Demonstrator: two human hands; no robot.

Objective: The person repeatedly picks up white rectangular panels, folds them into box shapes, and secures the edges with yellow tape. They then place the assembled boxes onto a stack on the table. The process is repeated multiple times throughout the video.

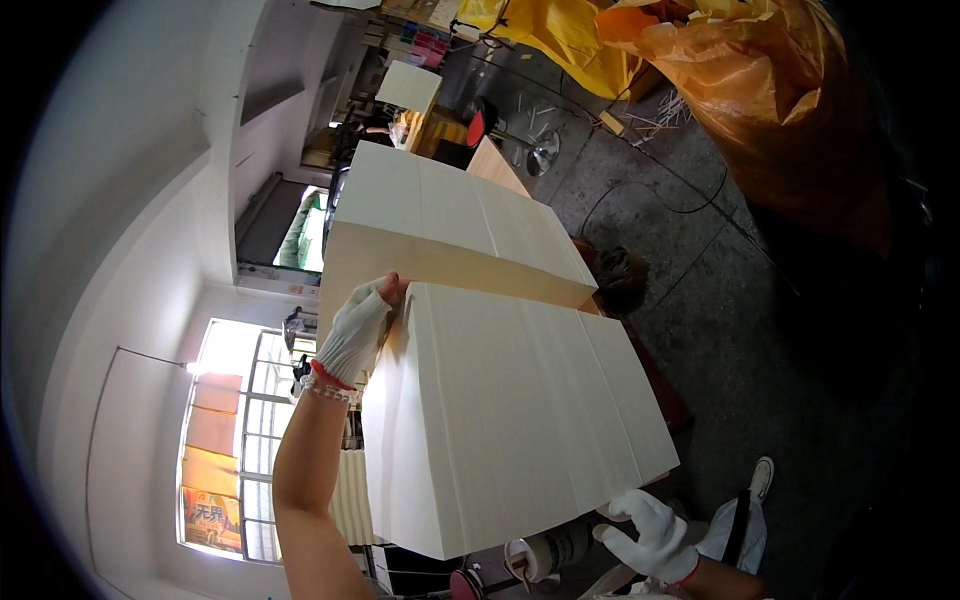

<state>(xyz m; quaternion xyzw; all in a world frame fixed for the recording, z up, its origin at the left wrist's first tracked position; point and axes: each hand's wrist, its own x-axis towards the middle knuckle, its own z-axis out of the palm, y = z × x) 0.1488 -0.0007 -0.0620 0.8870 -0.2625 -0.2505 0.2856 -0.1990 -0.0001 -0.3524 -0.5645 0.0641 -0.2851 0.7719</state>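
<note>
A tall stack of white card sheets (520, 390) with faint crease lines stands right in front of me. My left hand (358, 330), in a white knit glove with bare fingertips showing, grips this stack at its far left corner. Some of its fingers are hidden between this stack and a second one. That second stack of white sheets (450, 205) stands just beyond, its cream side facing me. My right hand (650, 537), also gloved in white, is by the near right corner of the front stack, fingers apart and nothing visible in them. Whether it touches the edge I cannot tell.
Large orange plastic bag (750, 100) and a yellow one (560, 40) stand on the dark floor (690, 300) at the far right. A round-based stool (540, 152) is beyond the stacks. Near my right hand sits a roll-like white container (545, 553). A window (230, 440) is at left.
</note>
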